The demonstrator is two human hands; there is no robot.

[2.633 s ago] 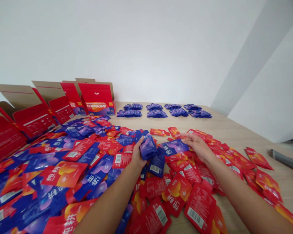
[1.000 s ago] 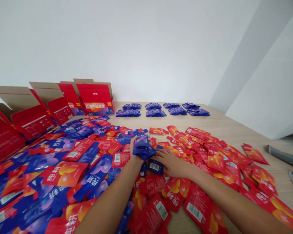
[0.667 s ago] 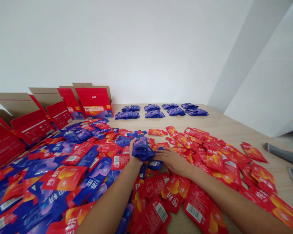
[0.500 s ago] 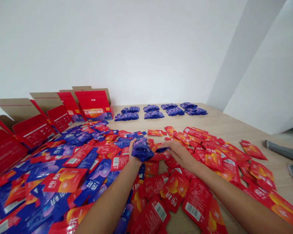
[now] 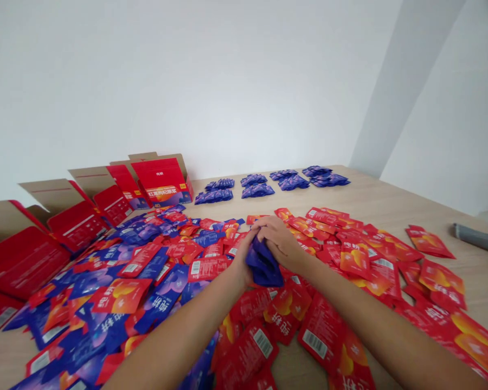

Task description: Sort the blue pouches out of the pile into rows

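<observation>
A stack of blue sachets (image 5: 264, 265) is held between both hands, a little above the pile in the middle of the table. My left hand (image 5: 244, 257) wraps the stack from the left side. My right hand (image 5: 282, 241) closes over its top and right side, fingers pressed against the sachets. How many are in the stack is hidden by the fingers. Beneath and in front of the hands lie loose red sachets (image 5: 287, 314). Mixed blue and red sachets (image 5: 122, 295) spread out to the left.
Opened red cartons (image 5: 166, 184) stand in a row along the left and back left. Several bundles of blue sachets (image 5: 258, 190) sit in two rows near the wall. Red sachets (image 5: 355, 260) cover the right side. A grey object (image 5: 477, 237) lies at the right edge.
My right hand has moved left and joined my left hand at the stack of blue sachets. My left hand has shifted slightly right, and the view has turned a little.
</observation>
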